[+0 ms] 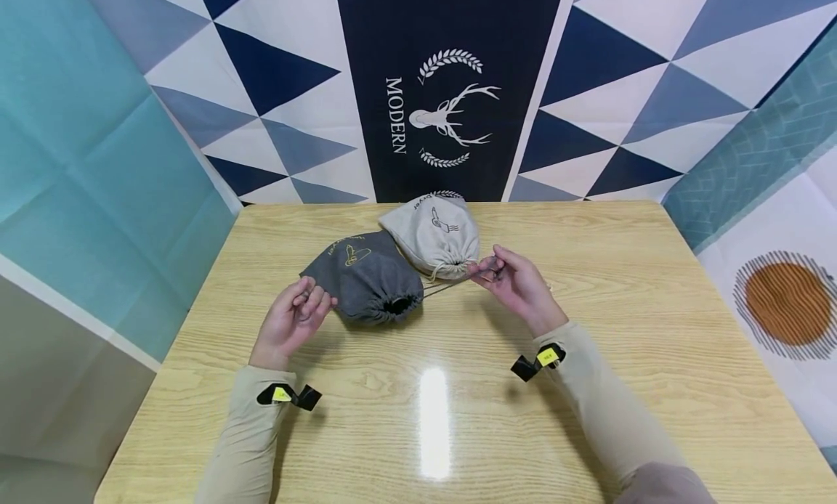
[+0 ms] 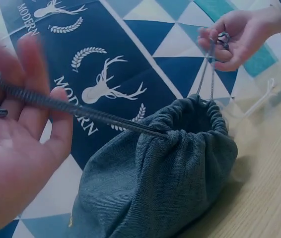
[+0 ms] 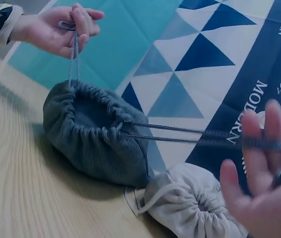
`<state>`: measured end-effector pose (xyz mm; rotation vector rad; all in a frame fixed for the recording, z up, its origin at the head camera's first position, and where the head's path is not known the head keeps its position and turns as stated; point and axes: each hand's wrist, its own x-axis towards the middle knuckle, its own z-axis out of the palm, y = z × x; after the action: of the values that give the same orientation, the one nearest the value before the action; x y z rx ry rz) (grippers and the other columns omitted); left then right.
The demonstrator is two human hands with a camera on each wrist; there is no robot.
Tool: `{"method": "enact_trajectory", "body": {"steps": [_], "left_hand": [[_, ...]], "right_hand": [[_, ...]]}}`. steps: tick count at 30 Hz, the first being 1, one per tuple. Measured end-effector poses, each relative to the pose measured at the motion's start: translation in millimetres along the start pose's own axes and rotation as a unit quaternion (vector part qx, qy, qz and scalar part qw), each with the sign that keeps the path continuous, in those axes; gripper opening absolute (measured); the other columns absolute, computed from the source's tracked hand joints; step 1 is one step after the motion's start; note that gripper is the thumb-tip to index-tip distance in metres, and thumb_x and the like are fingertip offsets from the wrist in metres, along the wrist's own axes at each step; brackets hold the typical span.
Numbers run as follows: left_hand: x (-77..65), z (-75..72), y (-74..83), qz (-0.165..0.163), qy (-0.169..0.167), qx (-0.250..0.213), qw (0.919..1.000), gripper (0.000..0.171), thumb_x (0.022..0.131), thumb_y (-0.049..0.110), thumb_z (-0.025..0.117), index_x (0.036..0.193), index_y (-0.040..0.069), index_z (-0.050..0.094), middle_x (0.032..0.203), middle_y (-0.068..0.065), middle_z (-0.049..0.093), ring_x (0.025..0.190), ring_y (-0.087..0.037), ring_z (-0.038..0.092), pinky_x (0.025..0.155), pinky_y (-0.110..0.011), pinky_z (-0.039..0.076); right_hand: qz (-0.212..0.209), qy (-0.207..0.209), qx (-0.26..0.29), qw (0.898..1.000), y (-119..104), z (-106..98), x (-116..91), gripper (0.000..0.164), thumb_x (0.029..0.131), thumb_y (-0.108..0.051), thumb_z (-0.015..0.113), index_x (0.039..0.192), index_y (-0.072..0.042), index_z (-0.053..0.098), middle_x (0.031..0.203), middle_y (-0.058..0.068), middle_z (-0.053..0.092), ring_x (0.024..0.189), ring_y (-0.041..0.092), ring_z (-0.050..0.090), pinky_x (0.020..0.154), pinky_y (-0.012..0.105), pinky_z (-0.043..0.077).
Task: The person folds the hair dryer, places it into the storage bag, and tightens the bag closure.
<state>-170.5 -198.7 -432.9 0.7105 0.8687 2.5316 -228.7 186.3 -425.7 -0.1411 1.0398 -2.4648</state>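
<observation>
A dark grey drawstring bag [image 1: 369,275] with a yellow printed figure lies on the table, its gathered mouth still showing a dark gap. My left hand [image 1: 294,322] holds the cord loop [image 2: 96,116] at one side of the mouth, the cord running over its fingers. At the opposite side, my right hand [image 1: 519,286] holds the other cord loop [image 3: 180,135], which stretches taut from the bag. Just behind the grey bag sits an off-white drawstring bag [image 1: 434,235], its mouth cinched and its pale cord [image 3: 163,193] loose.
Both bags stand toward the back of the wood-grain table [image 1: 366,417]. A patterned cloth [image 1: 294,90] with a deer print hangs behind it. A teal cloth [image 1: 118,163] borders the left side, and a pale cloth with an orange circle [image 1: 787,301] hangs at the right.
</observation>
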Motion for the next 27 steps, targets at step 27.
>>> {"method": "enact_trajectory", "body": {"steps": [27], "left_hand": [[3.1, -40.8, 27.8, 0.068, 0.255, -0.193, 0.9449, 0.051, 0.108, 0.025, 0.028, 0.06, 0.009, 0.031, 0.058, 0.005, 0.014, 0.054, -0.008, 0.007, 0.063, -0.022, 0.018]], "right_hand": [[-0.146, 0.053, -0.644, 0.749, 7.4, -21.3, 16.9, 0.028, 0.097, -0.012, 0.058, 0.072, -0.002, 0.051, 0.066, -0.001, 0.045, 0.061, 0.011, 0.041, 0.058, 0.026, 0.036]]}}
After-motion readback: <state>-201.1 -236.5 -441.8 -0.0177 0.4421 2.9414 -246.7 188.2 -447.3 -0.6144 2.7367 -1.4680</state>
